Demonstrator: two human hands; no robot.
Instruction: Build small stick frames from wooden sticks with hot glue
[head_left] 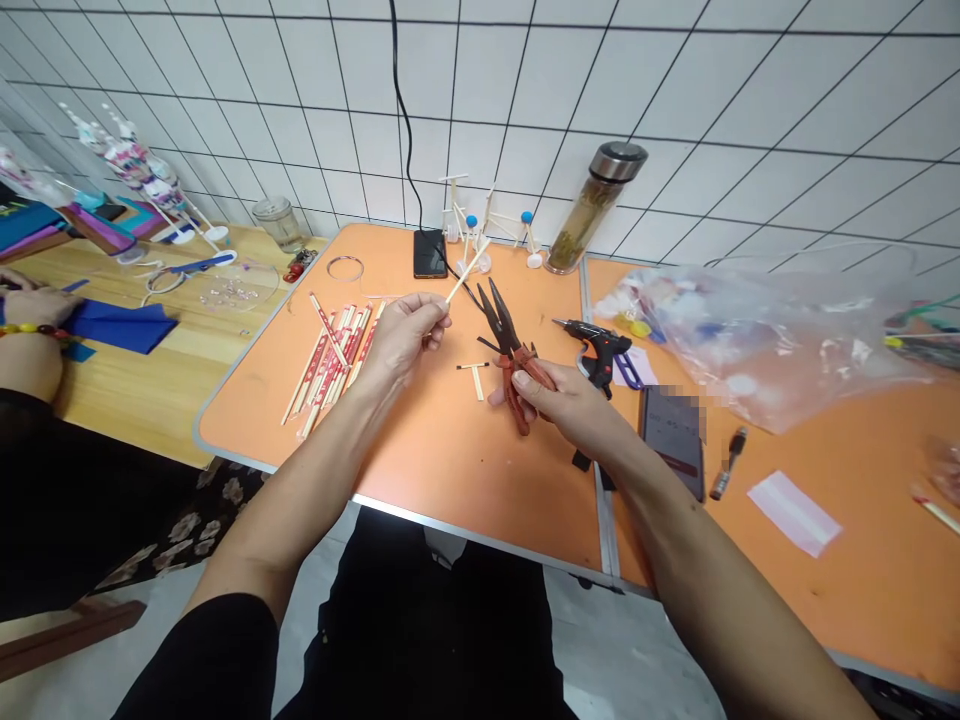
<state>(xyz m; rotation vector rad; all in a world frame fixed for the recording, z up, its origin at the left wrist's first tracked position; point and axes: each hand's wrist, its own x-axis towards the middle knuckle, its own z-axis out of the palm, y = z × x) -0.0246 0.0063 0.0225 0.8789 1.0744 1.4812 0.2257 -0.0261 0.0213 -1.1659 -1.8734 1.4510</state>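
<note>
My left hand [405, 335] is closed on a thin wooden stick [466, 272] that points up and to the right. My right hand [566, 405] grips the red handles of a pair of pliers [510, 350], whose dark jaws stand open just right of the stick's lower part. A pile of paper-wrapped chopsticks [334, 360] lies on the orange table [450, 460] left of my left hand. Two short cut stick pieces [475, 376] lie between my hands.
A black glue gun [600, 345] lies right of the pliers, a phone [673, 437] near it. A black device with a cable [430, 252], small stick models [487, 235] and a bottle [596, 205] stand at the back. A clear plastic bag [772, 340] fills the right. Another person's hand [34, 305] rests on the left table.
</note>
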